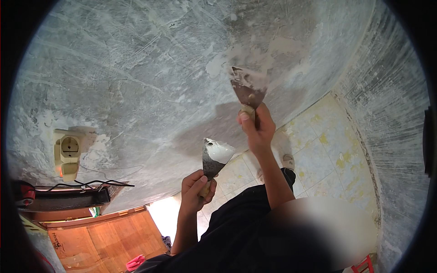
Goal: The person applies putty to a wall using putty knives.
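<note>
My left hand (196, 190) is closed round the handle of a putty knife (212, 167), its blade pointing up and loaded with white putty (219, 151). Higher and to the right, my right hand (259, 127) grips a second putty knife (248, 91) by its pale handle. That blade, smeared with putty, is at the grey wall (150, 91); whether its edge touches the surface I cannot tell. Pale patches and scrape marks cover the wall around it.
A socket (69, 146) with a lit part below sits on the wall at left. Under it are black cables (98, 183) and a dark ledge. Brown wooden panels (109, 239) stand lower left. A side wall (391, 113) rises at right, beyond the stained tile floor (318, 150).
</note>
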Tool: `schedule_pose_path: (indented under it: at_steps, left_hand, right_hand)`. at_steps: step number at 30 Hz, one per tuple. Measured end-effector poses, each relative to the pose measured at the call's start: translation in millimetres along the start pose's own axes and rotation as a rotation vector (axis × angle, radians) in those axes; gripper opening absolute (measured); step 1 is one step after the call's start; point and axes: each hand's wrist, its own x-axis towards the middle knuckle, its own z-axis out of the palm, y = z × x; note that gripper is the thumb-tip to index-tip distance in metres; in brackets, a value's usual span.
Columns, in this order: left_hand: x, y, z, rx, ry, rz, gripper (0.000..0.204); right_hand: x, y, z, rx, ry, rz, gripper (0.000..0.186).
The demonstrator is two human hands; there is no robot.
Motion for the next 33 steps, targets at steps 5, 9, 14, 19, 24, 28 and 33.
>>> schedule_pose_path:
  at_steps: [5,9,14,19,24,28,33]
  left_hand:
    - [0,-4,-4,-0.023,-0.011,0.015,0.033]
    - [0,-4,-5,-0.007,0.011,0.013,0.034]
    - [-1,-4,-7,0.004,0.024,0.0,0.034]
    - [2,-3,-10,0.009,0.03,-0.011,0.034]
    - [4,-2,-11,0.016,0.022,-0.016,0.034]
    - [6,-1,-9,0.042,0.014,-0.022,0.034]
    - [7,-1,-9,0.038,0.011,-0.016,0.035]
  right_hand:
    - [24,3,5,0.558,-0.058,0.184,0.037]
    - [37,28,8,0.548,0.022,0.257,0.025]
    - [42,40,20,0.526,0.046,0.219,0.021]
    - [41,49,31,0.441,0.166,0.24,0.025]
    - [39,54,28,0.374,0.199,0.331,0.028]
    - [29,64,23,0.348,0.275,0.348,0.029]
    - [35,45,31,0.411,0.347,0.237,0.031]
